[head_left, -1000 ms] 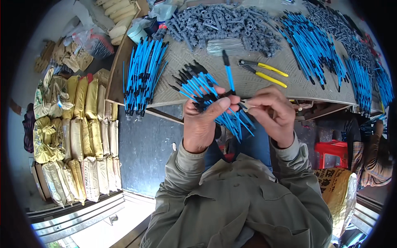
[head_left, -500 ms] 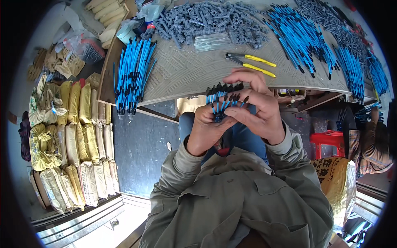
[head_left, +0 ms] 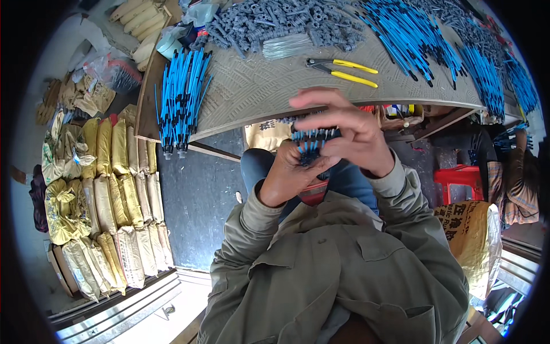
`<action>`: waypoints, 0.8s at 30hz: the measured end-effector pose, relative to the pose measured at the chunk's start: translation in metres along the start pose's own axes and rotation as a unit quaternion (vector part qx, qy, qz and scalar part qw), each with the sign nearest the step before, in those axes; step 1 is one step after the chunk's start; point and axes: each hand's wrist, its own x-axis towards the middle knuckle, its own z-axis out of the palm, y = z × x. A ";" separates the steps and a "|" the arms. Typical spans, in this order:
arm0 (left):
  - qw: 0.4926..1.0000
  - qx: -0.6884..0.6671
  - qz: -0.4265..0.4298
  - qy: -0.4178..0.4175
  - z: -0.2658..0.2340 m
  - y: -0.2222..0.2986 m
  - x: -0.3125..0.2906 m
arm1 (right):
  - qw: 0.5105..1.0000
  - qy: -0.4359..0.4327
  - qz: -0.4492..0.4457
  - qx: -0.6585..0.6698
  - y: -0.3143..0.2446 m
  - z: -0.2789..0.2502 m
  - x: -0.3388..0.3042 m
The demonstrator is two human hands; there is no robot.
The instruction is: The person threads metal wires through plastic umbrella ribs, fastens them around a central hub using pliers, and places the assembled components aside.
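My left hand [head_left: 286,175] is closed around a small bundle of thin blue rods with black tips [head_left: 309,146], held upright in front of my lap just off the table's near edge. Over and beside the bundle is my right hand [head_left: 355,132], its fingers stretched out, spread and slightly blurred. Its thumb is close to the side of the bundle; whether it touches cannot be made out. The lower ends of the rods are hidden by my left hand.
On the table [head_left: 240,94] lie yellow-handled pliers [head_left: 349,73], a stack of thin clear sticks [head_left: 287,46], a heap of grey fittings [head_left: 275,23] and blue rod bundles [head_left: 182,97]. Filled sacks [head_left: 109,195] stand left. A red stool [head_left: 461,176] and another person's arm [head_left: 518,160] are right.
My right hand's fingers have lifted and straightened away from the rod tips. The bundle stays in my left hand and now stands more compact. The view has shifted slightly.
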 end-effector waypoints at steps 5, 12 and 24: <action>0.995 0.039 0.062 -0.062 -0.008 0.060 -0.001 | 0.962 -0.023 0.122 0.242 0.049 0.004 -0.014; 0.996 -0.075 -0.051 -0.019 -0.020 0.119 0.009 | 0.902 -0.047 0.172 0.394 0.059 0.038 -0.057; 0.986 0.013 0.044 -0.163 -0.049 0.110 0.012 | 0.964 -0.200 0.067 0.160 0.052 0.027 -0.063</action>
